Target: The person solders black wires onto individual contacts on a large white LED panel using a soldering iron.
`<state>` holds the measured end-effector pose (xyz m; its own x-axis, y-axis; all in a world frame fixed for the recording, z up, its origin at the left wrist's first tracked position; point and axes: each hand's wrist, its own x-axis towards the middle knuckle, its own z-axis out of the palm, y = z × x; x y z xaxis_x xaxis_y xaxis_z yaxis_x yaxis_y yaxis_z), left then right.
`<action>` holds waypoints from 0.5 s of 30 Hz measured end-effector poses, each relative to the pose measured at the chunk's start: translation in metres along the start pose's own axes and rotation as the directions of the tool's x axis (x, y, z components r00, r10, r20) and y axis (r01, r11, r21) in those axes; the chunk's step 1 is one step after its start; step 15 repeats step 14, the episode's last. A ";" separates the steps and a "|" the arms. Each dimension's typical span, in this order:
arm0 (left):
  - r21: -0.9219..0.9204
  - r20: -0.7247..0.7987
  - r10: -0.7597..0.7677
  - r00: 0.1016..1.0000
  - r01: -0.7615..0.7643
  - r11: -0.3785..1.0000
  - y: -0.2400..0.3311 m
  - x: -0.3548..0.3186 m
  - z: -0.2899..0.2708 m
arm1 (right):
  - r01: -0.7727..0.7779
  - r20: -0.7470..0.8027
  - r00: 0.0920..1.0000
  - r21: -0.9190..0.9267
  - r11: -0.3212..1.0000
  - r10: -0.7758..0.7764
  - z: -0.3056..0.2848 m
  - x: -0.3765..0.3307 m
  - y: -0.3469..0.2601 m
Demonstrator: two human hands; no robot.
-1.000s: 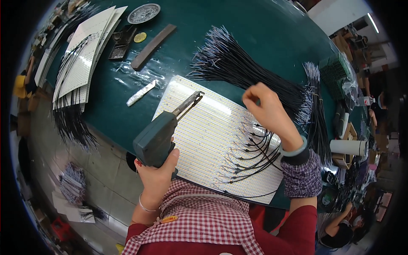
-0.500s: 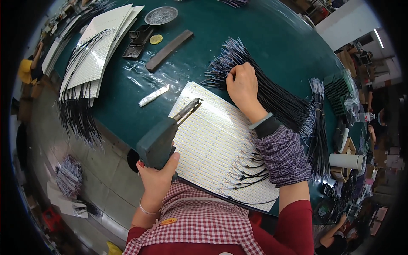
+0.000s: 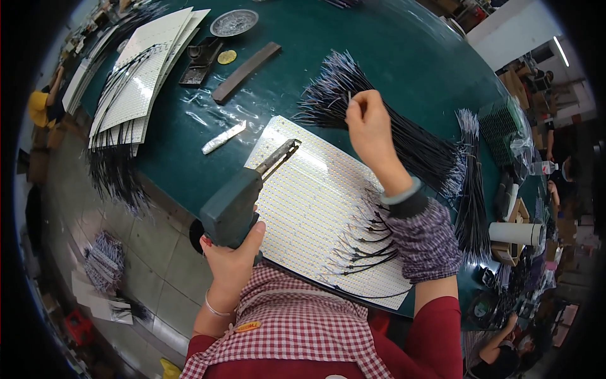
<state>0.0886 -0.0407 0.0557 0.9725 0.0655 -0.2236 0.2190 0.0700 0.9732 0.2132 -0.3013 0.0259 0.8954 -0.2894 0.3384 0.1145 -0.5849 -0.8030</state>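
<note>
My left hand (image 3: 233, 262) is closed around the handle of a dark grey-green soldering gun (image 3: 228, 211), its metal tip over a white LED panel (image 3: 303, 196). The panel lies at the table's near edge, dotted with small components. Short black wires (image 3: 369, 252) with pale ends lie across its right part. My right hand (image 3: 372, 129) is pinched beside a thick bundle of black wires (image 3: 420, 148) with bared, fanned-out ends. A thin wire end shows at its fingertips; the rest of that wire is hard to make out.
Wired white panels (image 3: 142, 69) are stacked at the left edge. Near them are a round metal dish (image 3: 234, 23), a dark metal bar (image 3: 246, 72), a small dark tray (image 3: 200, 61) and a white wrapped stick (image 3: 224, 138). A second wire bundle (image 3: 470, 189) and a white roll (image 3: 516, 234) sit right.
My right hand has shifted slightly right from the bundle's frayed ends, fingers still pinched. The soldering gun has barely moved with my left hand.
</note>
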 end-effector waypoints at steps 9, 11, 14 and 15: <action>0.028 0.086 0.022 0.996 -0.025 0.999 0.000 0.001 0.026 | -0.190 0.208 0.953 -0.154 0.970 0.220 -0.103 -0.067 -0.017; 0.020 0.111 0.063 0.992 -0.066 0.998 -0.001 0.001 0.037 | -0.203 0.231 0.945 -0.133 0.970 0.230 -0.100 -0.079 0.003; 0.035 0.186 0.094 0.978 -0.102 0.994 -0.013 0.000 0.045 | -0.295 0.224 0.918 -0.160 0.942 0.326 -0.091 -0.086 0.014; 0.035 0.186 0.094 0.978 -0.102 0.994 -0.013 0.000 0.045 | -0.295 0.224 0.918 -0.160 0.942 0.326 -0.091 -0.086 0.014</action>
